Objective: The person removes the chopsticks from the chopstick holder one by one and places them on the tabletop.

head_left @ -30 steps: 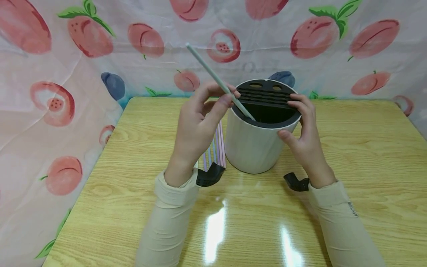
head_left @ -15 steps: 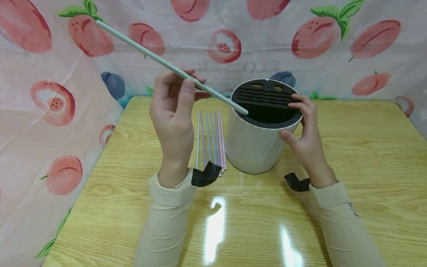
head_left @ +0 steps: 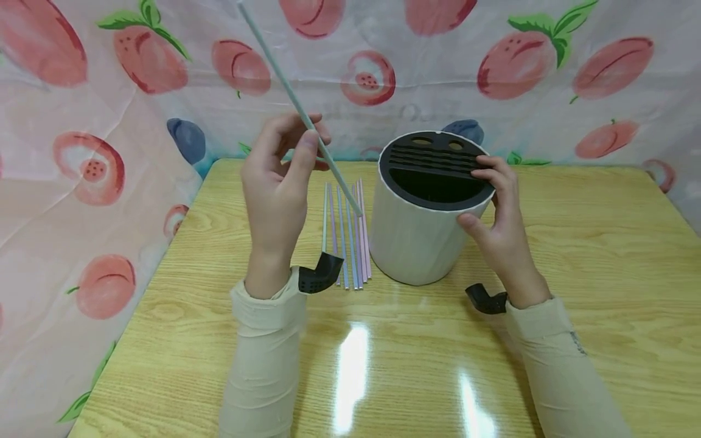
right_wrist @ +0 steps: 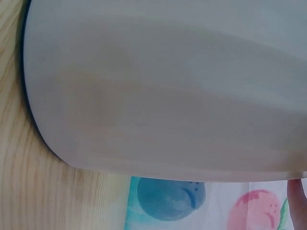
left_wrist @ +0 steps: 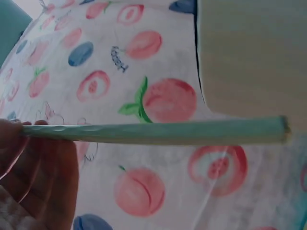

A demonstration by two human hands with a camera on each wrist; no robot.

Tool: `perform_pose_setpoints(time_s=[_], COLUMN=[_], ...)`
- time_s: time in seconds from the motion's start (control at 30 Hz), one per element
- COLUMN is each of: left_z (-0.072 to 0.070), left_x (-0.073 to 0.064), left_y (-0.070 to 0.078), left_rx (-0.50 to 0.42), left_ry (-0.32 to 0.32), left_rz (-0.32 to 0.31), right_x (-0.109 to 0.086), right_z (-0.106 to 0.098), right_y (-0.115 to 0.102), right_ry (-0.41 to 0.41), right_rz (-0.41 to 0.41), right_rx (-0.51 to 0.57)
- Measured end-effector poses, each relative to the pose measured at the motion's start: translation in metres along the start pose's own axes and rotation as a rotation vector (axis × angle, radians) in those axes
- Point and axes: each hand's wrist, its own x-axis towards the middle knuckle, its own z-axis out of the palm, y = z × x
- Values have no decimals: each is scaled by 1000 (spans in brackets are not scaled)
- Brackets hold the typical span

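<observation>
My left hand (head_left: 276,188) pinches a long pale green chopstick (head_left: 287,88) between thumb and fingers. Its lower end hangs over the row of chopsticks, left of the holder, and its upper end leans up and left. In the left wrist view the chopstick (left_wrist: 168,133) crosses the frame sideways. A white cylindrical knife and utensil holder (head_left: 413,243) stands upright on the table, its black top having slots, two round holes and a wide half-round opening. My right hand (head_left: 506,225) grips the holder's right rim, thumb in front and fingers on top. The right wrist view is mostly the white wall (right_wrist: 158,96).
Several pastel chopsticks (head_left: 352,243) in green, purple, blue and pink lie side by side left of the holder. A peach-print cloth (head_left: 306,61) hangs behind the wooden table (head_left: 191,334) and down its left side. Black camera mounts (head_left: 322,274) jut from both wrists.
The green chopstick came out of the holder's opening, swung left across the rim, then tilted steeper and away from the holder. My left hand moved left. My right hand stayed on the rim.
</observation>
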Motion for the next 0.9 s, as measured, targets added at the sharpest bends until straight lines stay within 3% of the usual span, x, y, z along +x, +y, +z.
perform_pose_setpoints(time_s=[0.17,0.5,0.73,0.9], left_z=[-10,-42,-57,-64], left_x=[2,3,4,-9], left_y=[-7,-70,-95,-122], left_rx=[176,488,609,603], left_ry=[-46,-141,-209,-308], left_rz=[-136,-329,-505,-697], right_x=[1,2,4,1], right_z=[1,1,0,1], right_y=[0,-3,-4,-4], right_ry=[-3,3,14,10], right_rz=[-13,4,-6,10], right_rx=[1,-7,-5,5])
